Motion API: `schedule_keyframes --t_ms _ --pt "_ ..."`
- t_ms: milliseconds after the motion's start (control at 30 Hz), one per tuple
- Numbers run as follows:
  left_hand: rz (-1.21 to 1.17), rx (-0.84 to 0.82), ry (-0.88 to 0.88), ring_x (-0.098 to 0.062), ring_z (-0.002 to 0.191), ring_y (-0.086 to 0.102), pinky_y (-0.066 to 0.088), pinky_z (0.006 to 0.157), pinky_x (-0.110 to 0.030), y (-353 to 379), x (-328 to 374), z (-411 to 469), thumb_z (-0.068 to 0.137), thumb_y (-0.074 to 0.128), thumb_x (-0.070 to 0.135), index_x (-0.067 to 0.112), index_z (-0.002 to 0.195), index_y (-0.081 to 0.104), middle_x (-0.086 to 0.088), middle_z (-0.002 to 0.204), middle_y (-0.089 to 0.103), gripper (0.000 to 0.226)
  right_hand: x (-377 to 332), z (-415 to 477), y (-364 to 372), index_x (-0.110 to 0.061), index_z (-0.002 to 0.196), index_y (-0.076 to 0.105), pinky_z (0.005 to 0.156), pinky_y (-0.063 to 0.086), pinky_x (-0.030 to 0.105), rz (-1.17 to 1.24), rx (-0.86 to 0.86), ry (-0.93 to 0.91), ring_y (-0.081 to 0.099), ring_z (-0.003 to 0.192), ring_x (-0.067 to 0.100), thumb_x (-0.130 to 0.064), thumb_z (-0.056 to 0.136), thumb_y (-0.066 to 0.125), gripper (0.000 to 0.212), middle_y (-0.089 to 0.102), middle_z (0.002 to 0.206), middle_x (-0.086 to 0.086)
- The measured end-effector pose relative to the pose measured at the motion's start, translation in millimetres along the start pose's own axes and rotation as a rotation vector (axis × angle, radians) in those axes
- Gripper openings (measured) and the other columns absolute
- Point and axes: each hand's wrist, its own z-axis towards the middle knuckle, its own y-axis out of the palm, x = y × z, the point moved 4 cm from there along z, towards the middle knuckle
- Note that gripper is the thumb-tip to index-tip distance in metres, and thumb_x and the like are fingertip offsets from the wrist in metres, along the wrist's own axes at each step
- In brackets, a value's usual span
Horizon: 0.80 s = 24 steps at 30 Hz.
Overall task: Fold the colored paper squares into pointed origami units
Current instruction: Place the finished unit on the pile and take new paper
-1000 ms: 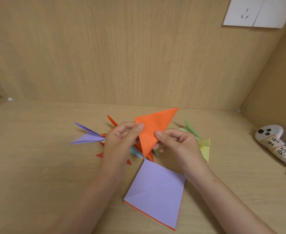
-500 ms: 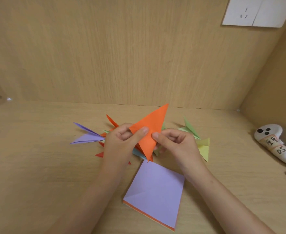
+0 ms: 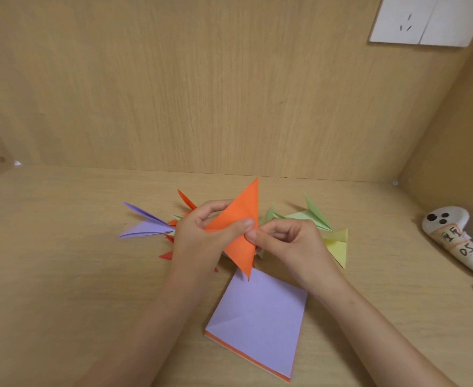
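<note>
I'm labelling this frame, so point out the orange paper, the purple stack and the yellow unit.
orange paper (image 3: 238, 250), head view, on its lower flat face
purple stack (image 3: 260, 317), head view, middle of the top sheet
yellow unit (image 3: 338, 247), head view, on its flat body

We see a person's two arms, uncovered as far as our view reaches, with no garment on either. The left forearm (image 3: 145, 331) and right forearm (image 3: 383, 331) are slim and bare, cut off by the lower edge of the frame before the elbows. The left hand (image 3: 199, 241) and right hand (image 3: 294, 244) are ungloved, and the thumbnail (image 3: 248, 223) facing us is trimmed short.
</note>
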Motion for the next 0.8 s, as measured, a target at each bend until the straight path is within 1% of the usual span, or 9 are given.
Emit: schedule_keyframes --t_ms 133,267,333,400,467,567,633,767,800 --pt "-0.045 0.046 -0.009 -0.003 0.069 0.068 0.051 0.058 -0.015 0 0 -1 0.069 0.078 -0.001 0.021 0.093 0.07 0.007 0.079 0.074 0.033 2 -1 1 -0.004 0.075 0.071 0.064 0.046 0.011 0.038 -0.043 0.036 0.064 0.061 0.004 -0.007 0.084 0.068 0.01 0.072 0.067 0.004" --pt "-0.083 0.105 -0.012 -0.01 0.077 0.069 0.056 0.066 -0.023 -8 1 2 0.069 0.079 0.002 0.025 0.098 0.07 0.002 0.087 0.075 0.038 4 -2 4 0.004 0.082 0.072 0.073 0.05 0.017 -0.01 -0.087 0.034 0.068 0.073 0.016 -0.009 0.084 0.068 0.014 0.074 0.081 0.017" --pt "-0.07 0.107 -0.012 -0.01 0.075 0.068 0.056 0.067 -0.026 -8 1 1 0.069 0.079 0.004 0.027 0.099 0.07 0.003 0.084 0.075 0.039 3 -2 4 0.005 0.084 0.072 0.075 0.051 0.019 -0.014 -0.107 0.038 0.068 0.075 0.018 -0.01 0.085 0.068 0.016 0.074 0.082 0.018" --pt "-0.061 0.112 -0.011 -0.007 0.072 0.068 0.055 0.063 -0.025 -7 2 1 0.069 0.079 0.005 0.028 0.099 0.07 0.008 0.08 0.074 0.039 2 -2 2 0.006 0.084 0.071 0.076 0.051 0.02 -0.004 -0.114 0.046 0.067 0.075 0.019 -0.009 0.085 0.068 0.016 0.073 0.083 0.02" --pt "-0.078 0.157 -0.014 -0.006 0.074 0.068 0.054 0.061 -0.024 -10 2 2 0.07 0.08 0.008 0.031 0.096 0.069 0.011 0.082 0.074 0.036 2 -3 2 0.003 0.083 0.073 0.073 0.049 0.023 -0.036 -0.134 0.058 0.065 0.073 0.018 -0.01 0.085 0.069 0.014 0.073 0.082 0.019" --pt "-0.097 0.237 -0.004 -0.012 0.084 0.068 0.055 0.072 -0.027 -18 3 6 0.07 0.08 0.012 0.032 0.093 0.067 0.005 0.096 0.073 0.033 4 -8 10 -0.003 0.08 0.075 0.07 0.044 0.021 -0.139 -0.226 0.064 0.063 0.07 0.009 -0.012 0.086 0.069 0.012 0.075 0.08 0.009" --pt "-0.08 0.23 0.004 -0.012 0.082 0.067 0.055 0.071 -0.027 -19 3 6 0.07 0.08 0.013 0.032 0.093 0.067 0.003 0.096 0.073 0.033 4 -9 12 -0.005 0.08 0.075 0.071 0.045 0.021 -0.161 -0.254 0.059 0.063 0.07 0.006 -0.012 0.086 0.069 0.012 0.075 0.08 0.006" --pt "-0.092 0.228 0.005 -0.013 0.085 0.068 0.055 0.071 -0.028 -19 2 8 0.07 0.08 0.013 0.032 0.096 0.067 0.001 0.101 0.072 0.035 -2 -8 4 -0.003 0.083 0.075 0.068 0.044 0.016 -0.146 -0.261 0.097 0.063 0.072 0.007 -0.014 0.085 0.069 0.013 0.076 0.081 0.005" --pt "-0.1 0.236 0.002 -0.012 0.083 0.068 0.055 0.069 -0.027 -20 2 8 0.071 0.08 0.013 0.032 0.096 0.066 0.001 0.1 0.072 0.035 -3 -8 2 -0.003 0.083 0.075 0.071 0.046 0.017 -0.151 -0.27 0.106 0.064 0.073 0.008 -0.014 0.085 0.07 0.012 0.076 0.082 0.005"
